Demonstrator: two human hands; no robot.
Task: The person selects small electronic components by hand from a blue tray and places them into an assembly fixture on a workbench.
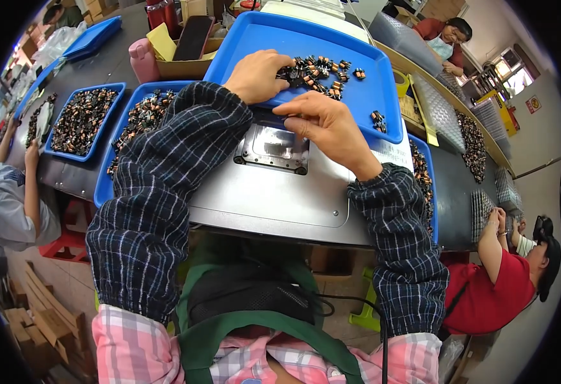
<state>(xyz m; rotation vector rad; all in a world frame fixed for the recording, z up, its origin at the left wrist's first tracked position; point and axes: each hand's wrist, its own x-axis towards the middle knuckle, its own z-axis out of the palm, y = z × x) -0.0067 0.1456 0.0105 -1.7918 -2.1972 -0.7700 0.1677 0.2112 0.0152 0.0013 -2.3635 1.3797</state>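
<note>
My left hand (pixel 258 77) reaches into a large blue tray (pixel 248 45), with its fingers curled round the left edge of a loose pile of small black parts with copper-coloured windings (pixel 319 70), like little coils. The fingertips are partly hidden among these coils. Over the near rim of the tray, my right hand (pixel 325 125) is closed in a pinch, thumb against fingers. What it pinches, if anything, is too small to make out. Just below the right hand's fingertips is a shiny metal plate (pixel 272 147), set into a silver-grey machine top (pixel 267 198).
Blue trays full of coils stand at left (pixel 85 121) and beside my left sleeve (pixel 146 118). A pink bottle (pixel 143 61) and a cardboard box (pixel 184 66) stand behind. Bubble wrap (pixel 437 105) lies at right. Co-workers sit on both sides, one in a red shirt (pixel 498 294).
</note>
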